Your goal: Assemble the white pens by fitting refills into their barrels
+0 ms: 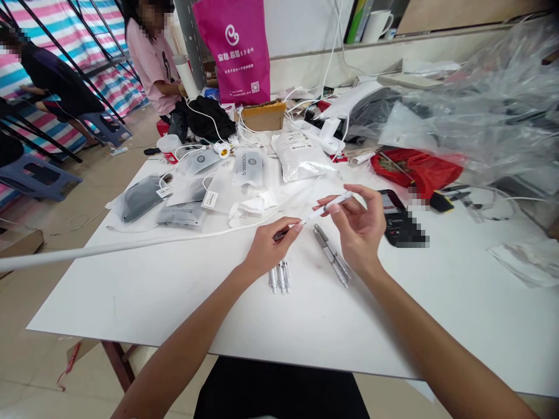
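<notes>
A slim white pen (318,213) is held at a slant above the table, between both hands. My left hand (269,245) is closed, pinching the pen's lower end; a short dark piece (282,234) shows in the same fingers, its kind unclear. With thumb and finger, my right hand (361,227) grips the pen's upper part, the other fingers loosely curled. Below and between the hands lie several grey-and-silver pens (332,256), side by side on the white table (244,317). Just under my left hand, several clear-and-white pens (280,278) lie in a row, partly hidden by it.
Packaged pouches (183,214), a white plastic parcel (301,156) and a white cable (131,244) lie across the far left. A black phone-like device (395,218), a red bag (414,169) and clear plastic sheeting (480,105) are at right. Two people sit beyond.
</notes>
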`<state>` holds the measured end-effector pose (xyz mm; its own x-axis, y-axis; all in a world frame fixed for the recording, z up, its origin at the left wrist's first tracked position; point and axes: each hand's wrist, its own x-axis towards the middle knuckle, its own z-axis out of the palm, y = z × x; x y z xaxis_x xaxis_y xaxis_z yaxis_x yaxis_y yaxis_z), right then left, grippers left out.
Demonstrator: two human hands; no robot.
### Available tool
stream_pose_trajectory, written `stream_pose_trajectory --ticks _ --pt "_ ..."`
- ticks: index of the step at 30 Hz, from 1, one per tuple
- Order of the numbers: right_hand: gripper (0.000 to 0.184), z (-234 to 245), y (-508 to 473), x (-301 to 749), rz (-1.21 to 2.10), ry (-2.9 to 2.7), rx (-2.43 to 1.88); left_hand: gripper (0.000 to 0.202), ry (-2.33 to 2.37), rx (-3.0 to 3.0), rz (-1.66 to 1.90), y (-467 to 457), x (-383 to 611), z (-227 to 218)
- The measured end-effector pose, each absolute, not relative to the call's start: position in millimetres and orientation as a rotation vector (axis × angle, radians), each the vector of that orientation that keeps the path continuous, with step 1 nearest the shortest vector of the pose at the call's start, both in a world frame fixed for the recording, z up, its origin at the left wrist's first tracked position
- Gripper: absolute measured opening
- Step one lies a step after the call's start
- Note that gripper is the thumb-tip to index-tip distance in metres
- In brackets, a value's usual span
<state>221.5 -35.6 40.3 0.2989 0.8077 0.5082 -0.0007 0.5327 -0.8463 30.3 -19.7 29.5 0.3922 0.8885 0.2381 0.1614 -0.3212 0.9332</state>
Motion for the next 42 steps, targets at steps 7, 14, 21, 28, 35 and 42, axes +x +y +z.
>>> stream_pose_trajectory --ticks 7,14,21,28,35,42 --pt "0.037 38 -21 237 0.791 -0.885 -0.821 0.033 0.961 1.817 1.024 -18 29 31" --pt "0.034 36 -30 232 1.024 -1.201 -1.079 0.031 1.047 1.982 1.021 -15 26 30" --pt "0.034 33 -36 229 0.938 -1.304 -1.186 0.028 1.08 2.045 1.031 -12 23 25" --pt "0.037 39 -33 229 0.896 -1.18 -1.16 0.029 1.089 2.076 1.066 -9 21 23" --pt "0.035 36 -32 232 0.884 -1.198 -1.167 0.029 1.087 2.081 1.043 -9 20 24" --pt "0.036 33 -34 231 0.879 -1.225 -1.183 0.029 1.099 2.084 1.04 -9 20 23"
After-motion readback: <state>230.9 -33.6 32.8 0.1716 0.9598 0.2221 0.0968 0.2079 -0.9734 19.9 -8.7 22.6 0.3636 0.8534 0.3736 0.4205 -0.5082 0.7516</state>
